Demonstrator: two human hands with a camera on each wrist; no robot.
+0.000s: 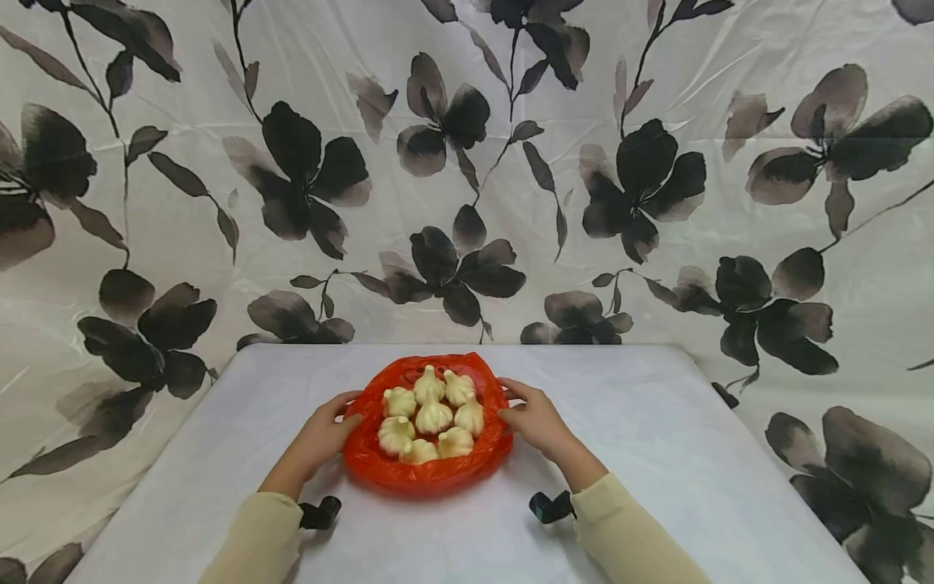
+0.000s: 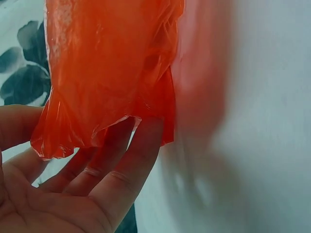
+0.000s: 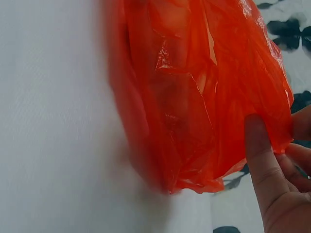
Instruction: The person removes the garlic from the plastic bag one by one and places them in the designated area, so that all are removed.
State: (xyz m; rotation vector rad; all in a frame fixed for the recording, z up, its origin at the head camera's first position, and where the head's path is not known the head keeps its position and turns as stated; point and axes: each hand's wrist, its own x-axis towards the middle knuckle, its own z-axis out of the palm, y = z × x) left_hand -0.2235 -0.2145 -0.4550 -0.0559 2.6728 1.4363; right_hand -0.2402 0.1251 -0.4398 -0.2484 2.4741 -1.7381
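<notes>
An open red plastic bag, its rim spread wide, holds several pale garlic bulbs. At its left side, my left hand grips the bag; in the left wrist view the thumb is at one edge and the fingers reach behind the thin plastic. My right hand holds the opposite side, and in the right wrist view its digits pinch the crinkled plastic. Dark print marks the bag's inner far wall. The underside of the bag is hidden in the head view.
A white-covered table lies under the bag. Behind it hangs a pale sheet with dark flower prints. Black wrist cameras sit at the left cuff and the right cuff.
</notes>
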